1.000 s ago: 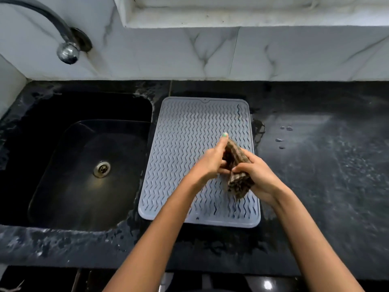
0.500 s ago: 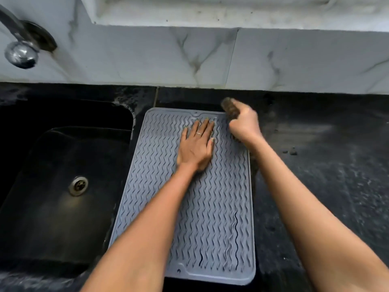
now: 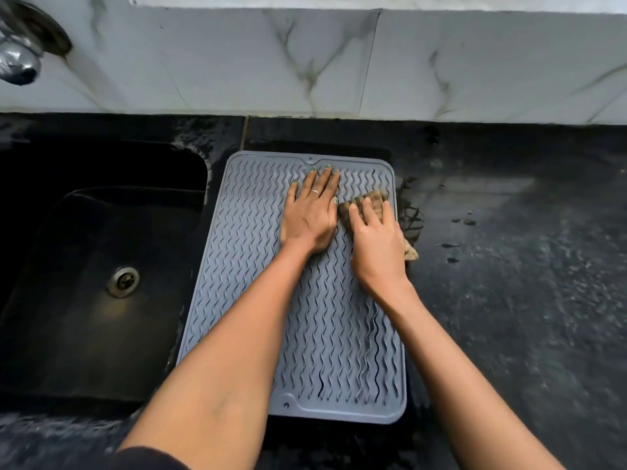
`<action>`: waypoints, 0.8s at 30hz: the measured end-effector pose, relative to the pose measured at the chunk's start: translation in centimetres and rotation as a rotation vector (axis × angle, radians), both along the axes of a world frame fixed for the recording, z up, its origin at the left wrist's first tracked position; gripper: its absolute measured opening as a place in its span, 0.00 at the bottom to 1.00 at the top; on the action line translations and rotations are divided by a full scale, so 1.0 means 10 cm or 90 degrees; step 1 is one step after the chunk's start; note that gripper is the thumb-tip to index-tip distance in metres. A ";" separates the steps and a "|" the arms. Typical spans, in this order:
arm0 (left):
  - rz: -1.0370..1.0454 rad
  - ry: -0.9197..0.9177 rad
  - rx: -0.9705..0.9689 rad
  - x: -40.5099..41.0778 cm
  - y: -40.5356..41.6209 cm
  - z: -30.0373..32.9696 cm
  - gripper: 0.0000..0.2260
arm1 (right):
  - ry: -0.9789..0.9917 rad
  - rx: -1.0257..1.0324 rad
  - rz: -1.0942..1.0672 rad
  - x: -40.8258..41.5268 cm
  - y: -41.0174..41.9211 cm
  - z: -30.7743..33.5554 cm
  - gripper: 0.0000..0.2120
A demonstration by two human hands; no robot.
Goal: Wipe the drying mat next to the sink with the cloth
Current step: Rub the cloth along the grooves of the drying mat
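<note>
A dark sink (image 3: 101, 252) lies at the left, and just right of it the grey drying mat (image 3: 305, 334) rests on the black counter (image 3: 509, 300). The left hand (image 3: 310, 215) presses flat, fingers straight, on the mat's far part. Beside it, the right hand (image 3: 376, 245) presses the brown cloth (image 3: 373, 203) onto the mat's far right edge, fingers extended over it.

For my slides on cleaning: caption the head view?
Left hand steadies the grey drying mat while the right hand presses the cloth on it.

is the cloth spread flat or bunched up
Bunched: the cloth shows as a crumpled wad under the right hand on the drying mat.
</note>
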State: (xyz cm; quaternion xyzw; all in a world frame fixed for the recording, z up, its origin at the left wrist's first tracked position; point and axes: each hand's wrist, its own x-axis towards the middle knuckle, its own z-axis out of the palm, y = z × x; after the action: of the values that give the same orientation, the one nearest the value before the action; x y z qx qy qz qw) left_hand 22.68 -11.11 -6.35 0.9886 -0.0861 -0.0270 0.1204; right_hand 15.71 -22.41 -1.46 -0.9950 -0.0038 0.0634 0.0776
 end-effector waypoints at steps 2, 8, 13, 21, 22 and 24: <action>-0.002 0.000 -0.001 -0.01 0.00 0.00 0.24 | 0.014 -0.004 -0.007 -0.14 0.01 0.06 0.26; 0.004 -0.003 -0.018 -0.01 0.00 0.02 0.24 | -0.169 0.292 -0.319 0.30 -0.14 0.38 0.18; 0.003 -0.011 -0.021 -0.02 0.00 0.00 0.23 | -0.081 0.216 -0.144 0.81 -0.13 0.11 0.28; 0.006 -0.012 -0.014 -0.02 -0.01 0.02 0.24 | -0.059 -0.004 -0.069 0.23 0.02 -0.13 0.23; 0.006 -0.013 -0.014 -0.02 -0.01 0.01 0.24 | -0.048 -0.013 -0.069 0.05 0.04 -0.12 0.24; 0.007 -0.013 -0.017 -0.01 0.00 0.01 0.24 | -0.013 -0.028 -0.069 -0.29 0.10 -0.06 0.25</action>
State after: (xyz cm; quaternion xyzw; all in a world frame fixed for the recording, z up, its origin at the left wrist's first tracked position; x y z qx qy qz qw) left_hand 22.55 -11.10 -6.27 0.9877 -0.0818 -0.0154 0.1327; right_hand 12.83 -21.39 -2.06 -0.9958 0.0504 0.0492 0.0586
